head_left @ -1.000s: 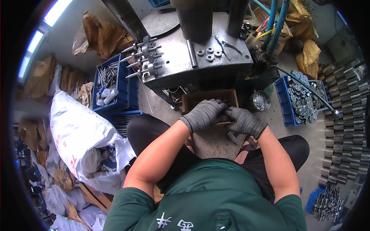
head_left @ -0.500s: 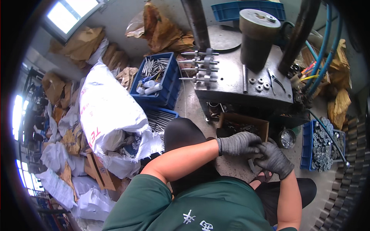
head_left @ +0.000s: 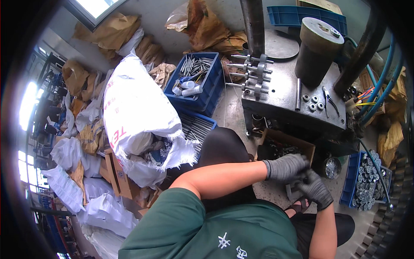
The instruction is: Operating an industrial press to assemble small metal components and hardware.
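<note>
Both hands wear grey knit gloves and meet above the floor in front of my knees. My left hand (head_left: 286, 167) reaches in from the left with its fingers curled, their tips smeared by motion. Against them, the bent fingers of my right hand (head_left: 317, 190) come up from the lower right. Whatever lies between the fingertips is hidden. Just below the hands shows a small pale flat piece (head_left: 290, 190); I cannot tell whether it is held. Behind my left hand stands an open cardboard box (head_left: 308, 149) with dark metal parts inside.
A metal bench (head_left: 282, 103) carries a thick cylinder (head_left: 319, 52), rods through round parts (head_left: 258, 75), several bearings (head_left: 312, 106) and pliers (head_left: 328, 101). Left are a white sack (head_left: 142, 108) and blue crates (head_left: 211, 93); right, a crate of gear-like parts (head_left: 366, 181) and a metal bowl (head_left: 332, 168).
The view has swung left, so the surroundings sit farther right in the picture. My hands stay together, but the fingers have shifted against each other and the left fingertips are now blurred.
</note>
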Action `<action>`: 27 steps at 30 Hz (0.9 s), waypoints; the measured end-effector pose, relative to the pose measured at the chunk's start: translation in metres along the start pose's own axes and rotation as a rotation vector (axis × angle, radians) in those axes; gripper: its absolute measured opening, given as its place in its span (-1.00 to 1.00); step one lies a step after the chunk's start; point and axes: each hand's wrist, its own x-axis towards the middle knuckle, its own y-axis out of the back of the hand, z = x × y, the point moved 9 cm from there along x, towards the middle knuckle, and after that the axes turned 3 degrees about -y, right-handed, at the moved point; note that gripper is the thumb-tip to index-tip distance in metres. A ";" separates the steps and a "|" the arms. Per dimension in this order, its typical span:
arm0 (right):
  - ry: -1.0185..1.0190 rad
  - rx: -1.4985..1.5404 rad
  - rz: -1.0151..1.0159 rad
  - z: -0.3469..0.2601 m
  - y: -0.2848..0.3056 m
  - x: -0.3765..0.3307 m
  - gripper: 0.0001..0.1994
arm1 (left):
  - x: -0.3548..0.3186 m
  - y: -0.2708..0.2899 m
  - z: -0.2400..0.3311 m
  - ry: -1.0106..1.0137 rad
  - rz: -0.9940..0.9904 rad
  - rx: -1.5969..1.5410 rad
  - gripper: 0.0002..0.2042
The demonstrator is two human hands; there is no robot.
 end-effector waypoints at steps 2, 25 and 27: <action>-0.054 0.392 0.159 0.007 0.021 0.006 -0.45 | 0.013 0.028 0.000 0.059 0.235 -0.082 -0.55; 0.465 1.406 0.317 -0.019 0.073 0.022 -0.39 | 0.027 0.017 0.035 -0.163 0.325 0.325 -0.53; 0.457 1.281 0.465 -0.014 0.086 0.024 -0.43 | 0.025 0.028 0.021 0.050 0.472 0.060 -0.50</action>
